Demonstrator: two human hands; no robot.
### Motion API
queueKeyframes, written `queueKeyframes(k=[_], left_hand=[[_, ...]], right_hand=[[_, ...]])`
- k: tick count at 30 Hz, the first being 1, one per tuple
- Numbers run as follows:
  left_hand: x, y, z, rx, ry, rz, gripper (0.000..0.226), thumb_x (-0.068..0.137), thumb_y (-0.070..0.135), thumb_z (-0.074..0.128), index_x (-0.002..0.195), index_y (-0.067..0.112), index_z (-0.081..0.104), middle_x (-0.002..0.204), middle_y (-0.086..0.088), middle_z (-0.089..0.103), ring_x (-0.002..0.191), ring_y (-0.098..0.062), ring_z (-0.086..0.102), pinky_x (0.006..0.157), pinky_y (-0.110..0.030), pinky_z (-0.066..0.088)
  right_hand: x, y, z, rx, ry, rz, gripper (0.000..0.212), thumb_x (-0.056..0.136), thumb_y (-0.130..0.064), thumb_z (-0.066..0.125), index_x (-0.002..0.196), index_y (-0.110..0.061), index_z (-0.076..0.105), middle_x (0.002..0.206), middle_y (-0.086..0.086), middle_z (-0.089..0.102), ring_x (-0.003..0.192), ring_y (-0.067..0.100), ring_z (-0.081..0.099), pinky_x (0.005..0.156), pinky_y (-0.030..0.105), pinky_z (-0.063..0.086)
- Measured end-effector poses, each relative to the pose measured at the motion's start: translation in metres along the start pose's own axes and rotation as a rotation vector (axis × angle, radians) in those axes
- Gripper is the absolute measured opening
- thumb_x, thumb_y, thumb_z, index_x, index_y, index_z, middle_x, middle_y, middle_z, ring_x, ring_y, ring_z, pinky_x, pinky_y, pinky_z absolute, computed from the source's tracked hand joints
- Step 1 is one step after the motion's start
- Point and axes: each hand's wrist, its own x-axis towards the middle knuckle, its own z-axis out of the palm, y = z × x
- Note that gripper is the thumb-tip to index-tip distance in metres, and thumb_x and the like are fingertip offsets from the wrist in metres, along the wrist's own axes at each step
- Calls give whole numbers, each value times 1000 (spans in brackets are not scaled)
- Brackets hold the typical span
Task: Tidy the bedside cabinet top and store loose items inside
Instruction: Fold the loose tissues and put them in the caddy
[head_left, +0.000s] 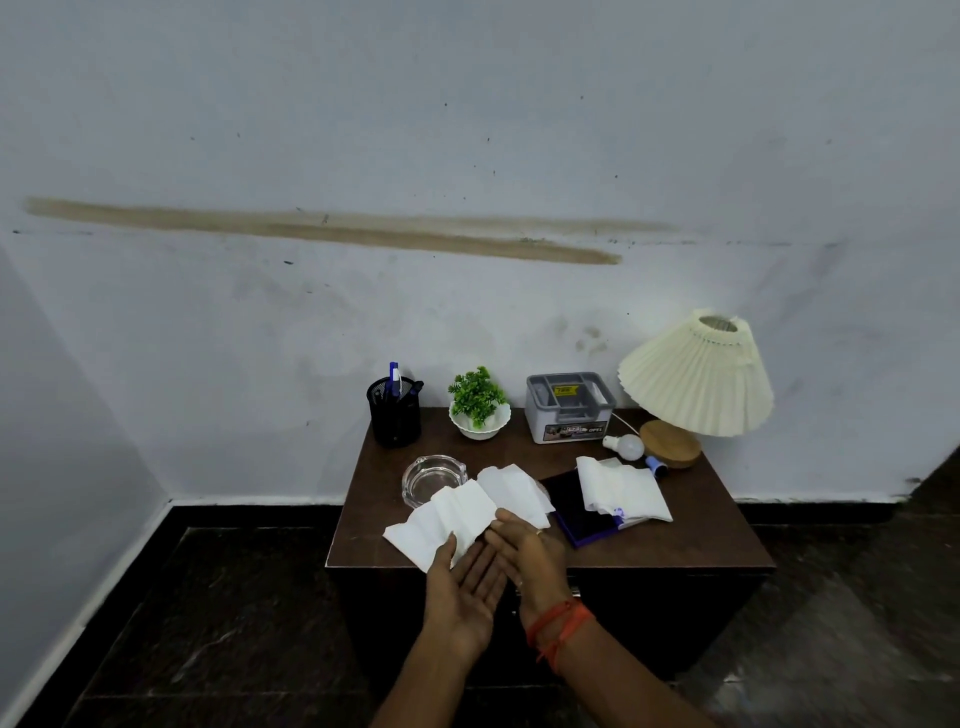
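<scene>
Left hand (462, 587): at the front edge of the cabinet (675, 545), palm up, fingers straight and spread. The thumb lies on the near corner of the near tissue (441, 519).
Right hand (527, 551): back turned up, crossing over the left fingertips, with its fingers reaching the same sheet. Whether they pinch it or only touch it cannot be told.
Near tissue: unfolded and creased, lying on the surface, its corner overhanging the front edge.
Risk, near tissue: a one-sided pull would likely tear the thin sheet or drop it off the edge to the floor.
Second tissue (514, 491): just behind the first and overlapping it. Lifting one may drag the other.
Dark pad (563, 499): right of the hands, carrying a third tissue (618, 488). Tilting the pad would shed that tissue.
Glass ashtray (434, 475): touching the far edge of the near tissue. A fast sweep of the sheet could shove it.
Loose bulb (626, 446): lying on its side by the lamp (696, 384). It can roll if bumped.
Back row: pen holder (395, 415), potted plant (478, 405), grey box (569, 408), all upright against the wall.
Storage: the cabinet front is in shadow, so its state cannot be told. No loose item is stored yet.
</scene>
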Motion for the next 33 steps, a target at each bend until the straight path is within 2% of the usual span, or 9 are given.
queueKeyframes(k=[6, 8, 12, 14, 17, 21, 24, 30, 33], left_hand=[[11, 3, 4, -78, 52, 86, 29, 92, 25, 59, 108, 1, 60, 107, -18, 65, 97, -25, 63, 92, -35, 49], [14, 4, 4, -97, 83, 106, 19, 91, 19, 60, 101, 2, 60, 105, -17, 65, 91, -23, 63, 93, -35, 46], [18, 5, 2, -87, 134, 128, 11, 88, 12, 64, 93, 3, 63, 102, -17, 66, 90, -22, 64, 91, -33, 49], [19, 6, 0, -85, 143, 129, 8, 88, 11, 65, 93, 5, 65, 101, -16, 67, 91, -21, 65, 82, -29, 58], [18, 9, -3, -72, 152, 124, 8, 88, 13, 65, 92, 7, 66, 97, -13, 69, 89, -19, 66, 66, -27, 56], [10, 12, -4, -81, 150, 137, 8, 86, 11, 67, 89, 4, 66, 80, -12, 73, 63, -15, 73, 63, -27, 57], [2, 12, -6, -95, 154, 149, 6, 86, 8, 65, 85, 3, 65, 74, -14, 73, 56, -13, 71, 58, -25, 58], [-12, 11, -19, -73, 176, 147, 5, 86, 3, 63, 91, 1, 64, 87, -17, 69, 57, -15, 72, 55, -24, 59], [-17, 10, -25, -63, 188, 150, 7, 88, 4, 62, 94, 1, 64, 83, -15, 71, 74, -20, 70, 57, -26, 58]], right_hand=[[-5, 2, -12, 10, -22, 7, 21, 88, 1, 57, 105, -2, 68, 101, 14, 71, 87, 20, 67, 81, 27, 49], [-6, 3, -16, 24, -22, 19, 22, 89, 0, 56, 106, -2, 68, 105, 15, 71, 92, 21, 67, 84, 28, 50], [-6, 11, -20, 87, -4, 63, 22, 88, 0, 58, 107, -3, 68, 104, 15, 72, 95, 23, 68, 78, 29, 54], [-8, 17, -20, 140, 10, 90, 23, 89, 0, 56, 109, -1, 65, 103, 16, 71, 93, 25, 67, 79, 31, 54], [-10, 28, -18, 228, 31, 162, 26, 90, -3, 55, 115, 1, 61, 108, 21, 68, 89, 25, 66, 76, 32, 53], [-12, 37, -11, 301, -13, 220, 32, 91, -25, 59, 113, -2, 63, 112, 17, 68, 97, 22, 64, 76, 30, 51], [-13, 38, -2, 326, -72, 228, 35, 89, -34, 61, 106, -4, 65, 107, 12, 69, 101, 22, 64, 77, 30, 50], [-14, 31, 10, 395, -47, 189, 23, 88, -23, 63, 101, -4, 66, 100, 14, 71, 93, 23, 66, 74, 30, 51], [-8, 29, 10, 390, 19, 159, 10, 90, -12, 62, 96, -5, 65, 90, 12, 71, 82, 24, 67, 60, 29, 58]])
